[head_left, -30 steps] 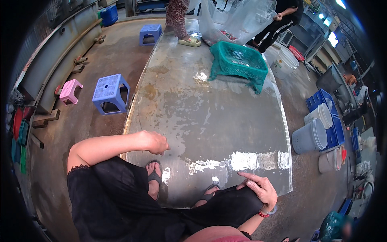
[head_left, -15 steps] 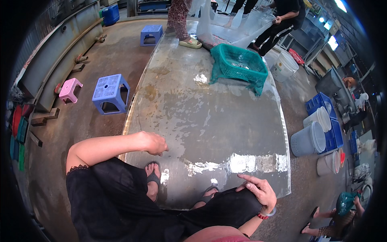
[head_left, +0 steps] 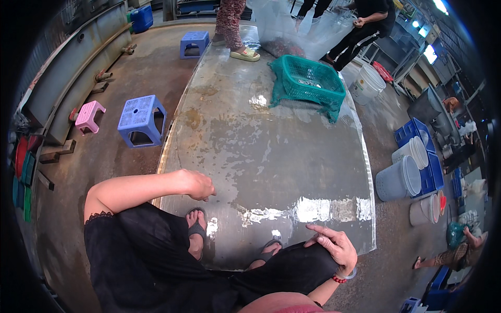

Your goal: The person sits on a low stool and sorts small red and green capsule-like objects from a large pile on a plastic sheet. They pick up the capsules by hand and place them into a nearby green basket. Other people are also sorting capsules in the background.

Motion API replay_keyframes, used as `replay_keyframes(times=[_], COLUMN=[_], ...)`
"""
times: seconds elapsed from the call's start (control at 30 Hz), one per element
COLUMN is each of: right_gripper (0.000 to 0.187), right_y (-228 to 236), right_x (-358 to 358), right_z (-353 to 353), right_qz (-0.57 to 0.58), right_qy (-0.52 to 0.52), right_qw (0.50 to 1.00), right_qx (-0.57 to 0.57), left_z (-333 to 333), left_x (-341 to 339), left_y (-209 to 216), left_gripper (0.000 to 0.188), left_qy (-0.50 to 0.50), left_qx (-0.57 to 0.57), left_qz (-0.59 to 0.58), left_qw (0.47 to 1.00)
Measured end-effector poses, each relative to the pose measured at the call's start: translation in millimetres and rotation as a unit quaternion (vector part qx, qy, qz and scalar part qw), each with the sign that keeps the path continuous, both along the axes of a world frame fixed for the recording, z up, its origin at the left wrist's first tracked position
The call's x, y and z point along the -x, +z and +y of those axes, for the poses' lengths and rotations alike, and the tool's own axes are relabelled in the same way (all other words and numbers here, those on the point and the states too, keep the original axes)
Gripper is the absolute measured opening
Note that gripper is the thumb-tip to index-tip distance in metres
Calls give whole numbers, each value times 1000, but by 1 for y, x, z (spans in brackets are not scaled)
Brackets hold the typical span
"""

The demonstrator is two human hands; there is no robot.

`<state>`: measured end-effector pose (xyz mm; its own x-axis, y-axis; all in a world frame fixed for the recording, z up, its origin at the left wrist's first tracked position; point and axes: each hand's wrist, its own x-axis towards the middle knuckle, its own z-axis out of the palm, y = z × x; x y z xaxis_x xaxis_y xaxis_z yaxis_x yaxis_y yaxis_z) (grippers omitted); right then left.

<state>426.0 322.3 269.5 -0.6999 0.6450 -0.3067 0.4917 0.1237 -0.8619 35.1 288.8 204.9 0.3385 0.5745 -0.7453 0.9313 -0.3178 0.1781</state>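
The person sits at the near end of a long, wet metal desk [head_left: 271,156]. The left hand [head_left: 197,183] rests at the desk's near left edge with its fingers curled together, and it holds nothing. The right hand [head_left: 336,245] lies on the person's right knee, its fingers a little apart, and it holds nothing too. The green basket [head_left: 308,83] sits at the far end of the desk, far from both hands, up and a bit to the right. The desk's long side runs from the person straight out to the basket. The left hand is on the desk, so it is the nearer 1. A blue stool [head_left: 141,119] and a pink stool [head_left: 88,116] stand on the floor to the left. Against half a second ago, both hands are in the same spots, and the 2 people at the far end have shifted behind a big clear bag [head_left: 292,26]
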Motion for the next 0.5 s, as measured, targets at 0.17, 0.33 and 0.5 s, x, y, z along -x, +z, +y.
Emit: replay_keyframes(times=[0.17, 0.33, 0.5], right_gripper=[37, 36, 36], right_y=[-2, 2, 3], right_x=[7, 10, -8], right_z=[1, -1, -7], right_qz=[6, -12, 4], right_qy=[6, 0, -3], right_qw=[1000, 1000, 1000], right_qx=[-3, -13, -23], left_z=[-2, 4, 10], left_x=[6, 11, 19], left_y=[0, -10, -42], left_gripper=[43, 43, 41], left_qy=[8, -23, -82], left_qx=[6, -13, -69], left_qz=[6, -4, -63], left_qw=[1000, 1000, 992])
